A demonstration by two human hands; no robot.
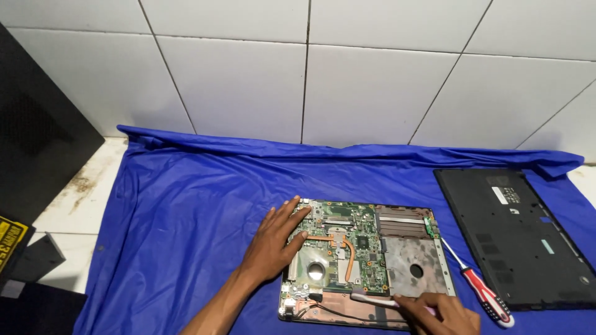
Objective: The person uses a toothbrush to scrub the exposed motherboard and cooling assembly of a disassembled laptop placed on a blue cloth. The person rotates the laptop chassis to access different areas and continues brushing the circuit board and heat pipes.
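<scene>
An opened laptop base lies on a blue cloth, its green circuit board and copper heat pipe exposed. My left hand rests flat on the left edge of the board, fingers spread, holding nothing. My right hand is at the laptop's near edge, fingers pinched on a thin pale brush-like tool whose end lies over the lower part of the board.
A red-and-white handled screwdriver lies just right of the laptop. The removed black bottom cover sits at the right. A dark panel leans at the left, with dark objects below it. White tiled wall behind.
</scene>
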